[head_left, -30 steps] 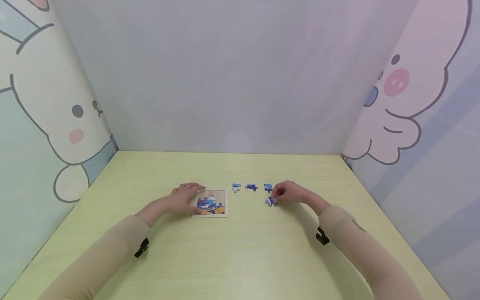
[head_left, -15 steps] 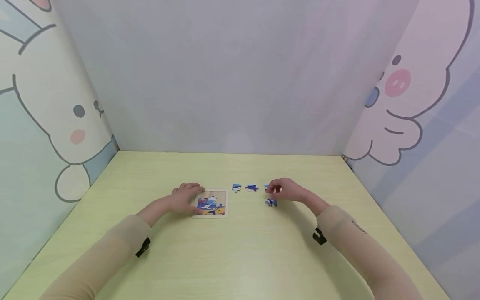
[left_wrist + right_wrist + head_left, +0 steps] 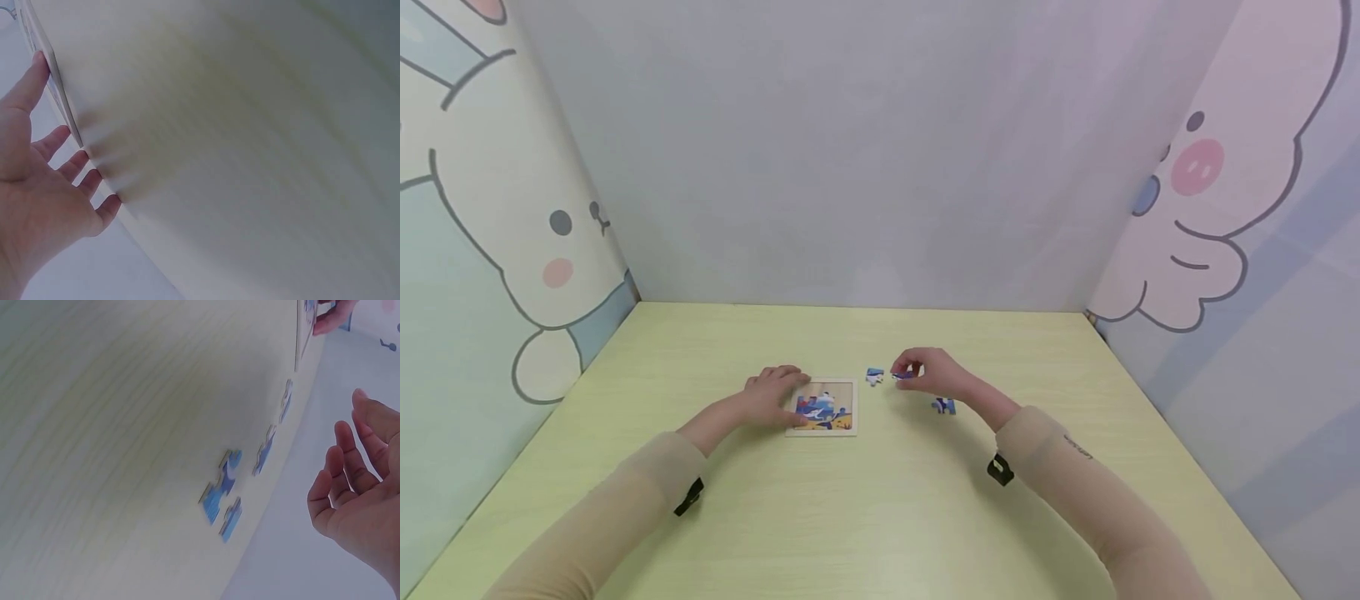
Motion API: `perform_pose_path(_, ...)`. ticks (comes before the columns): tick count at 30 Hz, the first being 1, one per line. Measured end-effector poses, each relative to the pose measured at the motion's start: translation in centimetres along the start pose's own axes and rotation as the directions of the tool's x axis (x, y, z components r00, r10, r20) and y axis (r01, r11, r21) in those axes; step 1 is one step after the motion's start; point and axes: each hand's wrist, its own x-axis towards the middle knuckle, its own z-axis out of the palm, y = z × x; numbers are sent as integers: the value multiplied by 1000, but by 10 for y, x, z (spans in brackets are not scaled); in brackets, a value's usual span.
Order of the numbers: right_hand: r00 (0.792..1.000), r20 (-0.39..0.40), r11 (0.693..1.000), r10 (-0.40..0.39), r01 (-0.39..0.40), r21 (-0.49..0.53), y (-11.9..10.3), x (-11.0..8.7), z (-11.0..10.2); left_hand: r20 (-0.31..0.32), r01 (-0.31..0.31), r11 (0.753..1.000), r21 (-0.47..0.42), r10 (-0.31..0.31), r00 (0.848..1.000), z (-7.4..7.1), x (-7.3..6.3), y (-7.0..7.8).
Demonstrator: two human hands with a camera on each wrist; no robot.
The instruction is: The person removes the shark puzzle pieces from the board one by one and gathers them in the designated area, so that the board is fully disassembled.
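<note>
1. Pale table (image 3: pixel 865 517) carries puzzle tray (image 3: pixel 831 432); left hand (image 3: pixel 767 398) is spread at its nine o'clock, perhaps for steadying
2. Right hand (image 3: pixel 932 372), loosely curved and empty, hovers over puzzle piece (image 3: pixel 265 449) at tray's two o'clock, probably for easy reaching

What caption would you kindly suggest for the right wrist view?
Four loose pieces on the table, right hand empty, frame beyond.

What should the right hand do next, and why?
Likely lower the right hand to pinch the loose puzzle piece nearest it; that grip looks empty in the right wrist view, and the wooden frame has unfilled space while the left hand rests on it.
</note>
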Motion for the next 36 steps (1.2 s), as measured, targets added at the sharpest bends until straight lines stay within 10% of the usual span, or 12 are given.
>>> perform_pose_path(36,983,176,992,61,-40,-119,-39,61,81,17,27,1000,-7,-27,999,-2,1,3)
